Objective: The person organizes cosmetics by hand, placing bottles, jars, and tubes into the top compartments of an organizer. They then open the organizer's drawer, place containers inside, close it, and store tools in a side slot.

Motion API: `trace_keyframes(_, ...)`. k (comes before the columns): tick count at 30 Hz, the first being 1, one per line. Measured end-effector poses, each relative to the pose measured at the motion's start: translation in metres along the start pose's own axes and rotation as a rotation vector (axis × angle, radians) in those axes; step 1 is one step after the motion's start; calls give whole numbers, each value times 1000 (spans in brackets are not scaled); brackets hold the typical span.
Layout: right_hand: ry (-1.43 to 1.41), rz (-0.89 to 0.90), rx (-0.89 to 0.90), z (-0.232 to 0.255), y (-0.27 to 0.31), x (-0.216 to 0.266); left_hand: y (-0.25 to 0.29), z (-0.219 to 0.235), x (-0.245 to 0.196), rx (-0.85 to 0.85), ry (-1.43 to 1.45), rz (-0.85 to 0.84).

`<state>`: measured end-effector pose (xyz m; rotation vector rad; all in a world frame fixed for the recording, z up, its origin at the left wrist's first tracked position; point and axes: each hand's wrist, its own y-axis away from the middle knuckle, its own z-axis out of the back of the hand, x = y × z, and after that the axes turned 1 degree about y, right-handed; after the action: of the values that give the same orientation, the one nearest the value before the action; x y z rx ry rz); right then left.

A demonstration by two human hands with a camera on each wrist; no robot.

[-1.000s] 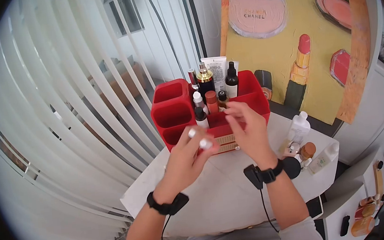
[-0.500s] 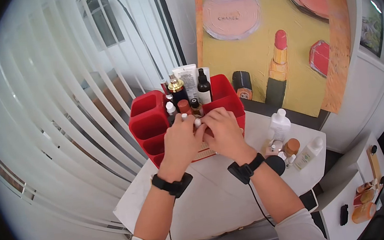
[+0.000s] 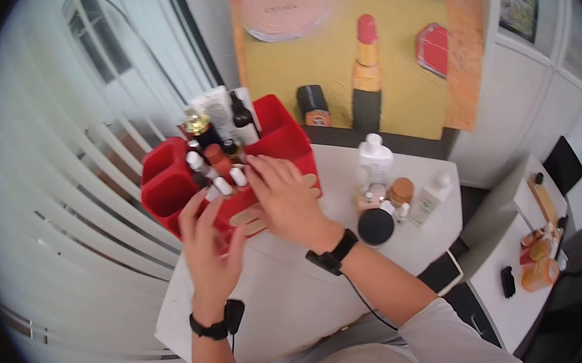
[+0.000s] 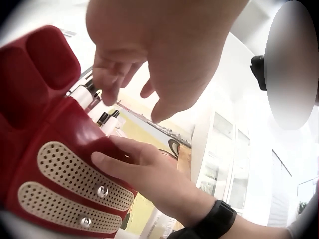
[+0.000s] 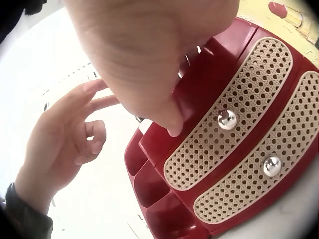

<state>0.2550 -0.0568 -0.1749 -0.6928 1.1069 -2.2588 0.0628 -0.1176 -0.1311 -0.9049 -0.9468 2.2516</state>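
Observation:
In the head view a red cosmetics organizer (image 3: pixel 298 149) with woven-look drawer fronts stands on the table. Two white-capped bottles, the left one (image 3: pixel 223 186) and the right one (image 3: pixel 238 175), stand side by side in its front compartment. My right hand (image 3: pixel 292 201) reaches over the front wall, fingers extended beside the right bottle, thumb outside by the upper drawer front (image 5: pixel 227 119). My left hand (image 3: pixel 208 255) hovers before the organizer's left side, fingers spread and bent a little, fingertips near the left bottle. Behind stand a reddish-capped bottle (image 3: pixel 217 159) and a dark spray bottle (image 3: pixel 243 120).
On the table's right stand a white bottle (image 3: pixel 375 160), an orange-brown-lidded jar (image 3: pixel 401 190), a round black compact (image 3: pixel 376 227) and a pale bottle (image 3: pixel 431 199). A painting (image 3: pixel 332 71) leans behind the table. Vertical blinds (image 3: pixel 62 227) hang at the left.
Two white-capped items held in my left hand went down into the front compartment. My left hand has since drawn back to the left; my right hand stays over the front wall. The head view turned right.

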Motion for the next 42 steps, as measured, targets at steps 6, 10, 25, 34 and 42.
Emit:
trace_keyframes(6, -329, -132, 173, 35, 52, 21, 90, -11, 51, -92, 388, 438)
trace_keyframes(10, -47, -336, 269, 89, 56, -11, 105, -5, 64, -5, 626, 812)
trace_keyframes(25, 2, -233, 407, 145, -30, -62, 118, -11, 70, -37, 785, 817)
trace_keyframes(34, -31, -238, 170, 94, -159, -77, 118, -14, 62, 25, 719, 725)
trace_keyframes(42, 213, -189, 352, 15, -174, -121, 119, -15, 64, 46, 652, 708)
